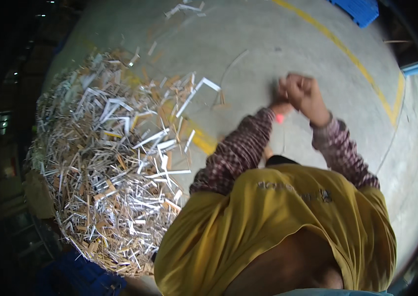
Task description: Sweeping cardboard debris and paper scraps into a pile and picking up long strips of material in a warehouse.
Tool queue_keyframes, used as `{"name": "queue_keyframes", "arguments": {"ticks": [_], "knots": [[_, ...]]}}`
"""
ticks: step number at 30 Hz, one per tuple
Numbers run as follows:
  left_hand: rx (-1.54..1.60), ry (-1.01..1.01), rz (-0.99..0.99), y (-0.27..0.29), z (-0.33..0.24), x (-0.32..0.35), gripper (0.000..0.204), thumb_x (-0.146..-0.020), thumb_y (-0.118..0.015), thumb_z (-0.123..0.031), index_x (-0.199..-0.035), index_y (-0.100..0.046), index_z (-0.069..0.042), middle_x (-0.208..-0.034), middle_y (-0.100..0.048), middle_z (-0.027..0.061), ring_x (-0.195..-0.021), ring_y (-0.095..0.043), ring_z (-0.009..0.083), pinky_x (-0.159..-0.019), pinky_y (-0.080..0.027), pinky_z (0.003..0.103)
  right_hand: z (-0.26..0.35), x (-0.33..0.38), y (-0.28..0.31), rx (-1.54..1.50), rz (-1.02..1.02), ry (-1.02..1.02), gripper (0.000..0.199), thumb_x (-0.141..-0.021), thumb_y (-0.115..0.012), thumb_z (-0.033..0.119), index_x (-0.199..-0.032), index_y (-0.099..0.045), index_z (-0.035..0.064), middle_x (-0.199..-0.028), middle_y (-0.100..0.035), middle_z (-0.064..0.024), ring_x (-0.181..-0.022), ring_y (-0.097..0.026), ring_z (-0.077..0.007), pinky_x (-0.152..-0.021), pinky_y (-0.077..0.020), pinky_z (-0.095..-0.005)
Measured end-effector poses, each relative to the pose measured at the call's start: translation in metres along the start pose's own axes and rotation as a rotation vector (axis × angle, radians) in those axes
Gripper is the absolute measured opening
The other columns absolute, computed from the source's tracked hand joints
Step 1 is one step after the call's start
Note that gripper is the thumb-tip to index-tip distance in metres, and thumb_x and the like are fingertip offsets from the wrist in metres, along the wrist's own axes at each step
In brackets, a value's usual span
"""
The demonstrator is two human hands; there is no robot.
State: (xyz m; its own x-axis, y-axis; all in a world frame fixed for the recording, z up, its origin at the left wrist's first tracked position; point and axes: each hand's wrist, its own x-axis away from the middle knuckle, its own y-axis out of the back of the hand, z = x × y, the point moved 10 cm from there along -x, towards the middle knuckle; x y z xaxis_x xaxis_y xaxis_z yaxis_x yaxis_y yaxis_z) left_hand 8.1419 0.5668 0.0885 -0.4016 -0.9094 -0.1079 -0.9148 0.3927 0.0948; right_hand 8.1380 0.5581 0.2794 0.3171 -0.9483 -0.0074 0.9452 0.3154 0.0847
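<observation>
In front of my body, above the concrete floor, my two hands come together. My right hand (305, 93) is closed, its fingers curled inward beside the left hand; what they hold, if anything, does not show. My left hand (282, 104) is partly behind the right one and smeared by motion, so its fingers cannot be read. A small bright pink thing (279, 118) shows at the left wrist; its kind is unclear. To the left of both hands spreads a large heap of paper and cardboard strips (115, 163), white, grey and brown.
Loose white strips (199, 93) lie at the heap's right edge, and more scraps (184, 8) lie farther off. Yellow lines (337, 42) mark the floor (258, 44). A blue plastic pallet or crate (359, 11) stands at the far right; something blue (78, 276) lies at lower left.
</observation>
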Motion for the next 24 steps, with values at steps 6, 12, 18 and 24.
{"name": "queue_keyframes", "arguments": {"ticks": [6, 12, 18, 24], "knots": [[-0.323, 0.429, 0.199, 0.175, 0.059, -0.011, 0.035, -0.079, -0.049, -0.039, -0.087, -0.061, -0.007, -0.071, -0.061, 0.0087, -0.069, -0.056, 0.0131, -0.064, -0.042, 0.03, -0.008, -0.123, -0.068, -0.26, 0.017, 0.024, 0.03, -0.084, -0.051, 0.025, -0.063, -0.051, 0.003, -0.043, -0.038, 0.0036, -0.037, -0.033, -0.002, -0.034, -0.0235, -0.0199], [-0.654, 0.338, 0.169, 0.401, 0.101, 0.067, 0.044, -0.073, -0.052, -0.049, -0.074, -0.059, -0.006, -0.06, -0.053, 0.0156, -0.055, -0.054, 0.0179, -0.049, -0.038, 0.034, -0.084, -0.194, -0.236, -0.375, 0.04, -0.078, 0.029, -0.085, -0.049, 0.022, -0.062, -0.052, 0.0047, -0.046, -0.043, 0.0031, -0.038, -0.039, -0.004, -0.035, -0.0289, -0.0201], [-1.051, 0.379, -0.01, 0.509, 0.083, 0.106, 0.033, -0.068, -0.058, -0.033, -0.051, -0.05, -0.006, -0.055, -0.052, 0.0163, -0.057, -0.053, 0.0353, -0.055, -0.04, 0.045, -0.11, -0.225, -0.303, -0.365, 0.231, -0.291, 0.018, -0.084, -0.048, 0.017, -0.073, -0.053, 0.0035, -0.053, -0.048, 0.0019, -0.044, -0.047, -0.0057, -0.04, -0.0375, -0.0194], [-0.696, -0.029, -0.138, 0.429, 0.015, -0.033, 0.029, -0.072, -0.054, -0.025, -0.05, -0.049, -0.006, -0.051, -0.05, 0.0164, -0.054, -0.052, 0.0351, -0.048, -0.038, 0.043, -0.018, -0.253, -0.139, -0.147, -0.093, -0.23, 0.02, -0.085, -0.046, 0.017, -0.072, -0.051, 0.0023, -0.045, -0.045, -0.0016, -0.035, -0.041, -0.0059, -0.033, -0.0301, -0.0198]]}}
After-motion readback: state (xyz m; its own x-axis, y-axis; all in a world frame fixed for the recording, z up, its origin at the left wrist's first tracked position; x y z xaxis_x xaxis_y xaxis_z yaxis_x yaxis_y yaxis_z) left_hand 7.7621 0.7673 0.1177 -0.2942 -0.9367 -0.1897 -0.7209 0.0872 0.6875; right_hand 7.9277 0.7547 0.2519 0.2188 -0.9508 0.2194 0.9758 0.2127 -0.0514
